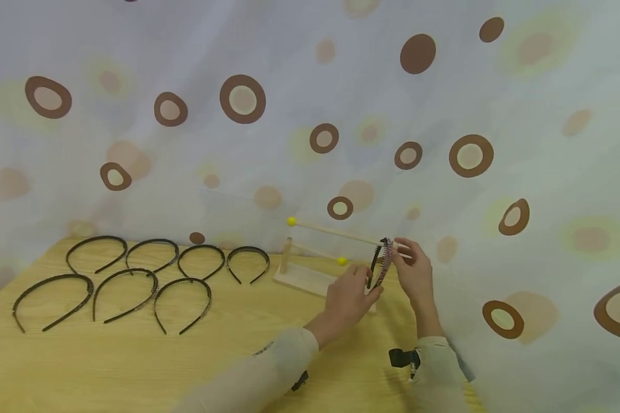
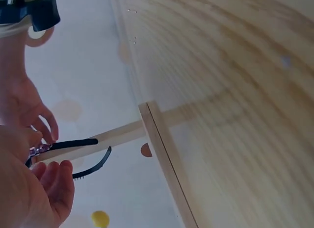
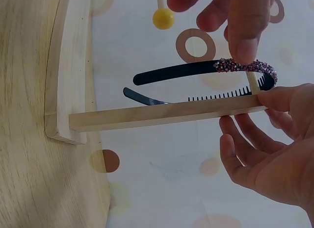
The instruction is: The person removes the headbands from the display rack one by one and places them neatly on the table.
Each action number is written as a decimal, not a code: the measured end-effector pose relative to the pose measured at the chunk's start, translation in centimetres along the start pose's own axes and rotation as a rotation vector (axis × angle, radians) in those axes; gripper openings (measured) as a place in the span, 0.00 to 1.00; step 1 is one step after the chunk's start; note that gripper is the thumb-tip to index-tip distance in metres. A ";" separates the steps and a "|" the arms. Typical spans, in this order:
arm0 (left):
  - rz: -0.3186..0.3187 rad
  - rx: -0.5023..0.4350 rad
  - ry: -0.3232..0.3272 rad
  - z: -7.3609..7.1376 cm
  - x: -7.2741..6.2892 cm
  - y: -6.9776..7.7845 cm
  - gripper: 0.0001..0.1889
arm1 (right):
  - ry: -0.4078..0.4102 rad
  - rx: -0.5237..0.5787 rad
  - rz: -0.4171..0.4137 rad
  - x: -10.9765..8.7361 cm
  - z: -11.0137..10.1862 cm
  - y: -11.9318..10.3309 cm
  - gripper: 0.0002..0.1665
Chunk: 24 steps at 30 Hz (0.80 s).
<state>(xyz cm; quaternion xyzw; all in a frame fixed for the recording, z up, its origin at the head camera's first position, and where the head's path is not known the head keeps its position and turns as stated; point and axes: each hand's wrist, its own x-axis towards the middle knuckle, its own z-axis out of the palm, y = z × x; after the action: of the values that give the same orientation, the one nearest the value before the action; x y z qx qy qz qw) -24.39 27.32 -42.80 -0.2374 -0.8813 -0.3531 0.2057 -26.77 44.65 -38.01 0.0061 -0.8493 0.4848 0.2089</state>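
Observation:
A black headband with pink-purple sparkly stones (image 1: 384, 261) hangs over the upper dowel of a wooden stand (image 1: 302, 279), close to the upright post (image 3: 167, 117). My left hand (image 1: 347, 292) holds the headband's side; in the right wrist view its fingertip lies on the stones (image 3: 223, 65). At the top of the post, my right hand (image 1: 414, 272) grips the wood, thumb on one side and fingers behind. Comb teeth line the headband's inside, and its two black ends point down toward the stand's base (image 3: 68, 66).
Several black headbands (image 1: 193, 280) lie in two rows on the left of the wooden table (image 1: 108, 367). The stand's dowels end in yellow balls (image 1: 291, 221). Behind the table hangs a pale cloth with brown circles (image 1: 289, 57), close to my right arm.

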 end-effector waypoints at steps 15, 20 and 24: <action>-0.059 -0.062 0.087 2.9 0.4 0.8 0.11 | 0.022 0.000 0.022 -0.6 0.0 0.0 0.24; -0.054 -0.095 0.066 3.1 0.6 0.6 0.10 | 0.019 0.011 0.017 -0.5 0.2 -0.2 0.24; -0.063 -0.118 0.081 3.1 0.8 0.4 0.10 | 0.007 0.015 0.010 -0.3 0.4 -0.3 0.25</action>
<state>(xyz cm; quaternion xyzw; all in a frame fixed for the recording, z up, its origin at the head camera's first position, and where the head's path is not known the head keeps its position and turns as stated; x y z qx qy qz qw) -25.42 30.04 -44.18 -0.2066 -0.8571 -0.4199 0.2155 -26.61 44.14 -38.05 0.0017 -0.8448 0.4925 0.2092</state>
